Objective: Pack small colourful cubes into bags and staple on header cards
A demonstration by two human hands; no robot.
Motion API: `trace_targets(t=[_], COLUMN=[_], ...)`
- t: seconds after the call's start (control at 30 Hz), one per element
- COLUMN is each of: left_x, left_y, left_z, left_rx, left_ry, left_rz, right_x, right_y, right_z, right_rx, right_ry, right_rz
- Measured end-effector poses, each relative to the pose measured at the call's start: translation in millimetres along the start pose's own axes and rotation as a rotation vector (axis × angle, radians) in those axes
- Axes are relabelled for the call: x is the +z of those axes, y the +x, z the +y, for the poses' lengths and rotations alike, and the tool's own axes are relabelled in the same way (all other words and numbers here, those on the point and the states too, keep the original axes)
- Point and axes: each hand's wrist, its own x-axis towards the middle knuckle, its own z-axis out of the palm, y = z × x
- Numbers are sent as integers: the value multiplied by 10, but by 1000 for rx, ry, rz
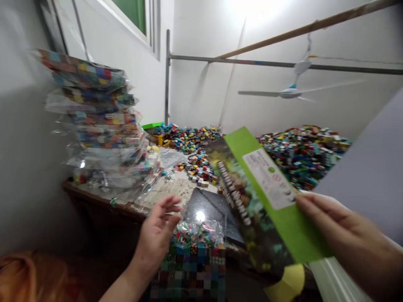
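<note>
My right hand (343,235) grips a cardboard box (280,218) by its green side, fingers on top near a white label. The box is tilted, with dark printed artwork and the word "WORLD" on its front; a yellow flap (291,281) shows at its lower end. My left hand (159,230) is raised with loosely bent fingers apart and nothing in them. Just right of it, a clear plastic bag (195,264) full of colourful small cubes sits below a dark flat panel (208,205). Whether the left thumb touches the bag, I cannot tell.
A tall stack of clear bags of cubes (103,121) stands on the table's left. Heaps of loose coloured blocks lie at the back middle (201,155) and back right (308,151). A small fan (291,92) hangs from a bar. A pale sheet (365,159) stands at right.
</note>
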Motion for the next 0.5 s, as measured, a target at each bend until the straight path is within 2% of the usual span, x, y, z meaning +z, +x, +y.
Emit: trace_targets(t=[0.07,0.1,0.17,0.27,0.33,0.4,0.5], left_x=[157,213,261,215,178,168,182], left_y=[-79,-104,-137,-193,-254,-321,-401], left_z=[167,221,280,297,283,260,225], left_rx=[-44,-96,-175,-219,-235,-249,-260], left_ry=[-197,-287,-408,-467,-462,-443,-378], left_rz=[-126,-150,-92,16,5,0,93], right_x=[427,598,856,1080,1174,1263,1408], right_y=[-204,-282,-378,-420,-425,-428,-435], right_z=[-100,-109,-91,-104,-168,-247,-304], right_rx=[-15,-46,-89,-121,-118,-95,-14], right_ry=[150,175,203,227,238,240,255], right_rz=[-197,-240,-275,-326,-335,-329,-356])
